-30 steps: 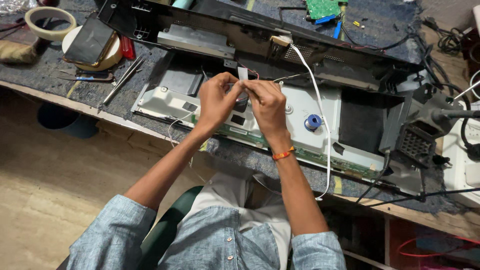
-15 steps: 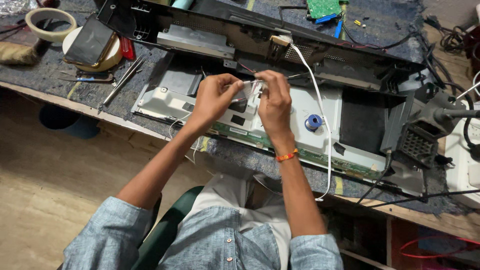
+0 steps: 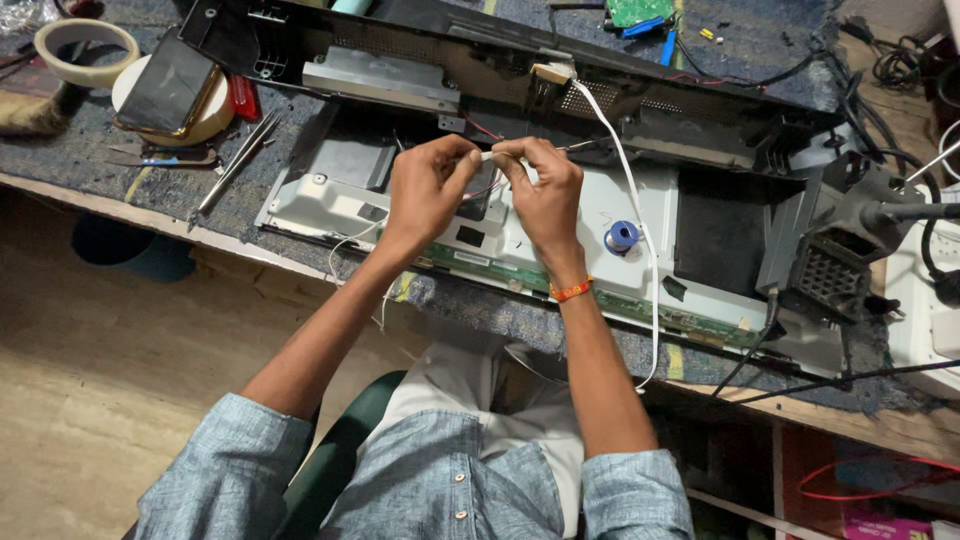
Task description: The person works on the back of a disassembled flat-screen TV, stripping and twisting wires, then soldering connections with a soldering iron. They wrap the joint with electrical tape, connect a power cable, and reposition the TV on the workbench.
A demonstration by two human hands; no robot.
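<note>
My left hand (image 3: 428, 188) and my right hand (image 3: 540, 186) meet over an opened flat-screen set, its white metal back panel (image 3: 330, 200) lying on the bench. Both hands pinch a small whitish strip (image 3: 490, 155) stretched between their fingertips, with thin wires running from it. An orange band circles my right wrist. A blue spool (image 3: 622, 237) rests on the panel just right of my right hand. A white cable (image 3: 640, 260) runs from a connector at the black frame (image 3: 640, 110) down past the spool.
At the far left lie a tape roll (image 3: 85, 50), a dark phone on a white round tin (image 3: 170, 92), tweezers (image 3: 235, 160) and a small tool. A green circuit board (image 3: 640, 12) sits at the back. A grey stand with vented head (image 3: 835, 265) stands right.
Both hands have lifted slightly off the panel and drawn apart a little, pulling the small strip out between the fingertips.
</note>
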